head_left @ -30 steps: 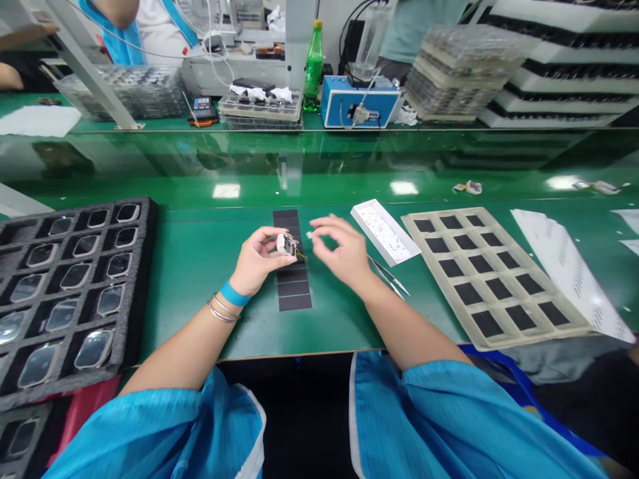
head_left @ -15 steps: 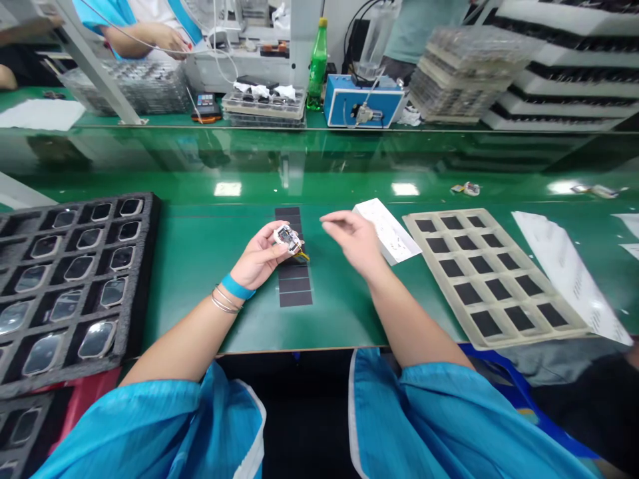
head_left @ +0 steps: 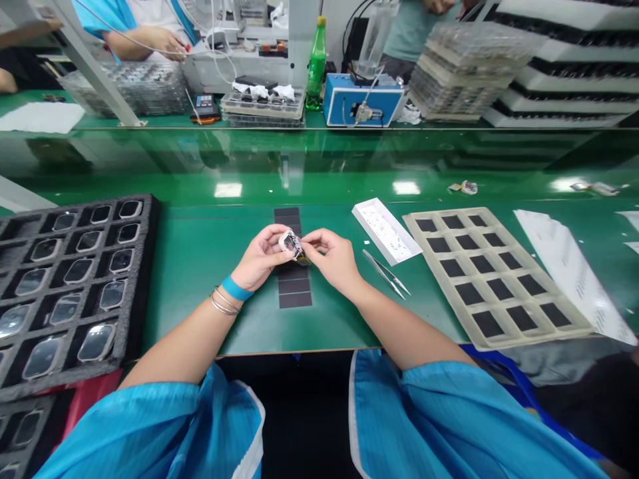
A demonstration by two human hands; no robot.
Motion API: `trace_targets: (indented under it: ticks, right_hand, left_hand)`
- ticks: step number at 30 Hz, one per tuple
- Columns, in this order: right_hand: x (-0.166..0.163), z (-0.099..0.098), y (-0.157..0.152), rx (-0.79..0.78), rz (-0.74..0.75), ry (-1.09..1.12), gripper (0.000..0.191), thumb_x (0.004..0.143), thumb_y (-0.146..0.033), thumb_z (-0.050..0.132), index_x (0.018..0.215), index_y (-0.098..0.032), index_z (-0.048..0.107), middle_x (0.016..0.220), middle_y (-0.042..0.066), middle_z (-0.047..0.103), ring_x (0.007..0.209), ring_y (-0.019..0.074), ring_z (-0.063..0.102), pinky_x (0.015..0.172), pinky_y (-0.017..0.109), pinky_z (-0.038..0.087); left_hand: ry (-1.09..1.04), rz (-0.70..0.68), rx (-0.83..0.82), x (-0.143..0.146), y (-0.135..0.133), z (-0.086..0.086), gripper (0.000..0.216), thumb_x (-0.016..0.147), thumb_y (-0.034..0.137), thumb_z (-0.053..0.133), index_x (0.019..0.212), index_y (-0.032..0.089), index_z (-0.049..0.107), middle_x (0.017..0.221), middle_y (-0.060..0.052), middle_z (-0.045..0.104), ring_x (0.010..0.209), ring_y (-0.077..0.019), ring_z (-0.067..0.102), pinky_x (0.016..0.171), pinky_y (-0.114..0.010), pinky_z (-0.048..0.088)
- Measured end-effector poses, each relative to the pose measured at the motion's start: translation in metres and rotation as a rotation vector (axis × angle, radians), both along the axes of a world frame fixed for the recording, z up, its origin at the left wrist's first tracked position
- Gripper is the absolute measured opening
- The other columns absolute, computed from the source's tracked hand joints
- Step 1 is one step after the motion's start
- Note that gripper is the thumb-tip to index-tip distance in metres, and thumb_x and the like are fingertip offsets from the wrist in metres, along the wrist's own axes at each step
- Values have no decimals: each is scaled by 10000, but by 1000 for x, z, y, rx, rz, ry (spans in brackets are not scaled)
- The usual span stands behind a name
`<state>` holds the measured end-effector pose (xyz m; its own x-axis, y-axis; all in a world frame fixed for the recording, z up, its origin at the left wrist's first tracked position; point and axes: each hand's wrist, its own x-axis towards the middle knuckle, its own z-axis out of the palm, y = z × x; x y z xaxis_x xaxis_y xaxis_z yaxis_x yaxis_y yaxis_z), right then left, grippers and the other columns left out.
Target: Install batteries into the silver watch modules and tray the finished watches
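Note:
My left hand [head_left: 263,256] holds a small white-rimmed electronic module [head_left: 288,242], its inner parts facing up and a yellowish piece hanging at its lower right. The fingers of my right hand [head_left: 333,256] are closed in a pinch at the module's right edge; the exact part between them is too small to make out. Beneath the module lies a strip of black rectangles [head_left: 294,286] on the green table. Metal tweezers [head_left: 387,274] rest to the right of my right hand, beside a white shallow box [head_left: 387,231] with small bits in it.
At left stands a dark foam tray [head_left: 150,266] of watch-like frames. A beige tray [head_left: 466,283] with black pads in its compartments lies at right, beside white sheets [head_left: 574,273]. A green bottle [head_left: 316,66] and a blue box [head_left: 362,100] stand on the back ledge. Another person's hand [head_left: 164,41] shows behind.
My right hand has moved left from beside the white box to the module. The tweezers and more of the box now show. My left hand has turned the module slightly.

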<state>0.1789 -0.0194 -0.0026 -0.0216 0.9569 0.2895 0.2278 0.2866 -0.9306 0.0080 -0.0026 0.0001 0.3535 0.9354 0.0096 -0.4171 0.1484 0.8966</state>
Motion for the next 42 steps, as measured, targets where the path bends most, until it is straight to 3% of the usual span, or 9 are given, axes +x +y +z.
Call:
trace_targets:
  ticks: [7,10,14,18,22,27,33,37,42]
  right_hand:
    - [2,-1,-4,229,-36,-305,106,849,-237,589,818,-235,691,884,30,762,829,199,715,793,326,558]
    - [3,-3,-1,231,-13,-361,93,864,-252,584,836,-239,672,916,43,753,879,211,704,833,345,548]
    - [2,-9,7,-14,106,-7,200,841,-388,651,927,-218,590,927,35,723,866,172,705,819,322,574]
    - [4,-9,12,-378,352,300,460,632,-378,845,941,-216,545,838,-3,718,778,159,717,741,323,606]
    - [18,10,10,-538,479,404,385,677,-344,829,940,-206,584,669,-53,670,540,99,620,544,239,545]
    - [37,31,7,-399,563,406,328,701,-391,821,928,-194,691,781,-10,700,666,112,640,673,281,573]
    - [26,22,5,-33,284,94,302,781,-506,736,877,-220,734,923,36,701,832,164,656,796,343,578]
    - [18,12,6,139,218,-63,300,857,-510,656,939,-236,746,962,47,691,875,167,655,811,340,571]
    - [13,2,7,203,171,-179,217,899,-403,631,993,-240,741,974,45,697,910,173,653,859,350,550]
  left_hand:
    - [15,11,4,2,-2,-4,502,556,183,908,976,189,633,866,8,674,764,-98,652,740,-203,546]
    - [29,2,-8,3,-3,-4,502,564,197,906,981,194,627,863,10,669,756,-99,648,746,-215,548]
    - [20,11,-18,0,0,-5,492,600,258,893,1003,211,615,907,6,675,800,-112,661,783,-242,556]
    - [-22,29,-32,-8,6,-5,490,624,308,877,1025,239,604,994,-14,695,915,-168,693,872,-322,564]
    - [-66,19,-42,-12,8,-2,489,611,307,885,1004,236,604,963,-11,696,991,-206,702,962,-368,548]
    - [-63,-122,-110,-9,1,2,496,630,277,873,1051,243,613,952,-12,699,884,-190,723,799,-311,614]
    - [7,-345,-208,-4,-3,-1,443,668,210,833,1064,214,634,959,-50,718,891,-235,738,722,-294,629]
    - [43,-281,-241,1,-4,-2,424,641,161,818,1025,188,639,926,-49,724,849,-219,740,723,-296,628]
    - [124,-156,-228,10,-9,1,320,660,230,813,910,150,630,783,-28,705,709,-183,718,579,-252,596]
